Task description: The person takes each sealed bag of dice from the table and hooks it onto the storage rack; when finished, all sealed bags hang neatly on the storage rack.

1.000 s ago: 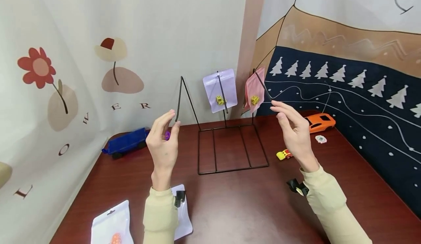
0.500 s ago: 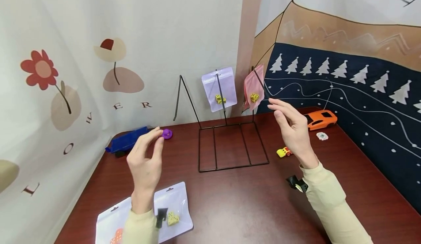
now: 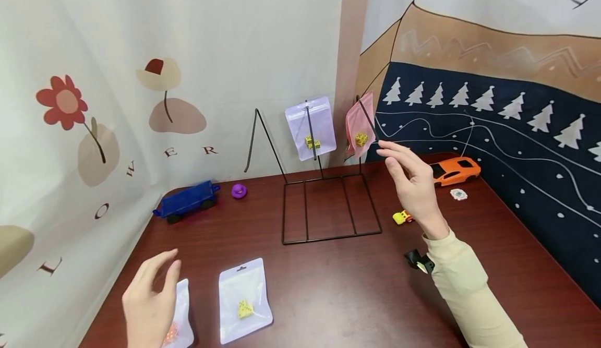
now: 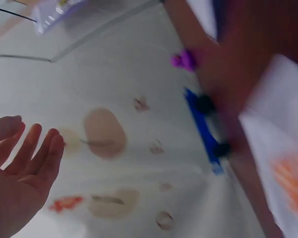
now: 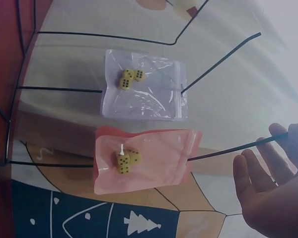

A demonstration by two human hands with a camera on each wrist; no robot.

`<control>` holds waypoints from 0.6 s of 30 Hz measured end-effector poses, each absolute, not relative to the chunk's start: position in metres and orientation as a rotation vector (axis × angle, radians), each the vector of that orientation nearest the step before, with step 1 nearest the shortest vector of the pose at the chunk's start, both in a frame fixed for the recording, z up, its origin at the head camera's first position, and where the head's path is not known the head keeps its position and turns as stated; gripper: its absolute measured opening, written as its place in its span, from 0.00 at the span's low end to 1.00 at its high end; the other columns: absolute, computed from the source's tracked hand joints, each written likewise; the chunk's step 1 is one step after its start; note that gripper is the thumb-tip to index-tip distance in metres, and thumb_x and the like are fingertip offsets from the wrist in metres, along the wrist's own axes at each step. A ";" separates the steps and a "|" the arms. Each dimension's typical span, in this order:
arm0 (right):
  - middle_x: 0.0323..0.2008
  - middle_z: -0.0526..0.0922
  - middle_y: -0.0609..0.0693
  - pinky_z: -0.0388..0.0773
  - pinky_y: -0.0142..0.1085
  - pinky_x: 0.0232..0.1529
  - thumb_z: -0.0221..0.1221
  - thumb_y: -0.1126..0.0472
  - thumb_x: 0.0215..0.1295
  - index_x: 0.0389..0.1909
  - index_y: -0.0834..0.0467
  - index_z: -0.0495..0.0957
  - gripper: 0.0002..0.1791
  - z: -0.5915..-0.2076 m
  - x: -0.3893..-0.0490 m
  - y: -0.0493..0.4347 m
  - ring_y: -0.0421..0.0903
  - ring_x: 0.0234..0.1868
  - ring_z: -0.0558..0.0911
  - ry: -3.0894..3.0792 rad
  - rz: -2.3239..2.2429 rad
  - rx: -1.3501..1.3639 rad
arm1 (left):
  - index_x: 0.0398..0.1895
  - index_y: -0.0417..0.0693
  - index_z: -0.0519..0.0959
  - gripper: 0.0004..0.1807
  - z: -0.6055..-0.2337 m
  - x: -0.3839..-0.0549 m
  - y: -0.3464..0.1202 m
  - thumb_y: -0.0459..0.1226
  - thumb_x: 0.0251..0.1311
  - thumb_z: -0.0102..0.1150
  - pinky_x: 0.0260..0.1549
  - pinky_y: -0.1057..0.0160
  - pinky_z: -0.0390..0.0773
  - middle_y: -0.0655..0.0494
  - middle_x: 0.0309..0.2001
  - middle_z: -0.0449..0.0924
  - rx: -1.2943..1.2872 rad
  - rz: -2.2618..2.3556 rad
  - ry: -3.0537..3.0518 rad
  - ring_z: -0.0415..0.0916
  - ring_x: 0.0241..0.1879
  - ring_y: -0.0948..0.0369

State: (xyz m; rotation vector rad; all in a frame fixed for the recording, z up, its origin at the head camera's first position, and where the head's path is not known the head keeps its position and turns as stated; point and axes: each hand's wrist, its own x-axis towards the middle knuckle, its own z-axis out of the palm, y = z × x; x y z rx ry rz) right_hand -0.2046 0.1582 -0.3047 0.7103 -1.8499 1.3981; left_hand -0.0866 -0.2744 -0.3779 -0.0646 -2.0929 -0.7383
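Observation:
My left hand (image 3: 150, 298) hovers over the near left of the table, fingers loosely bent and nothing between them. Under it lies a pale zip pouch (image 3: 184, 311) with orange dotted dice, partly hidden by the hand. Another pale pouch (image 3: 241, 280) with yellow dice lies to its right. My right hand (image 3: 415, 189) is raised with its fingertips at the front end of the right-hand hook (image 5: 228, 149) of a black wire rack (image 3: 332, 242). A pink pouch (image 5: 154, 171) hangs on that hook. The lilac pouch (image 5: 149, 94) hangs on the middle hook; the left hook (image 3: 250, 142) is bare.
At the back left stand a blue toy wagon (image 3: 188, 202) and a purple ring-shaped toy (image 3: 239, 191). An orange toy car (image 3: 456, 171), a white chip (image 3: 458, 194) and a small yellow-red toy car (image 3: 401, 217) sit to the right. Printed curtains (image 3: 225, 40) border the table.
My left hand has come back and down to the left, from near the left hook to over the pouches. The right hand has stayed at the hook's end.

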 end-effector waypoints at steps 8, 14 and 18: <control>0.53 0.76 0.67 0.71 0.27 0.56 0.52 0.74 0.67 0.46 0.75 0.77 0.11 -0.308 -0.204 0.160 0.47 0.58 0.74 -1.857 1.403 0.697 | 0.41 0.38 0.83 0.11 -0.409 -0.052 -0.311 0.25 0.53 0.65 0.30 0.91 0.63 0.58 0.38 0.79 0.465 -0.672 -2.282 0.66 0.36 0.87; 0.53 0.76 0.68 0.71 0.27 0.57 0.51 0.74 0.67 0.46 0.76 0.76 0.11 -0.309 -0.204 0.161 0.46 0.58 0.74 -1.858 1.413 0.694 | 0.53 0.31 0.72 0.20 -0.430 -0.043 -0.346 0.35 0.62 0.57 0.39 0.66 0.79 0.32 0.49 0.70 0.883 -0.725 -2.629 0.72 0.47 0.39; 0.53 0.76 0.67 0.71 0.27 0.57 0.51 0.74 0.67 0.47 0.75 0.77 0.11 -0.308 -0.204 0.162 0.46 0.58 0.73 -1.868 1.414 0.688 | 0.55 0.30 0.66 0.27 -0.456 -0.045 -0.376 0.42 0.61 0.59 0.45 0.40 0.73 0.28 0.49 0.68 0.911 -0.686 -2.824 0.69 0.48 0.37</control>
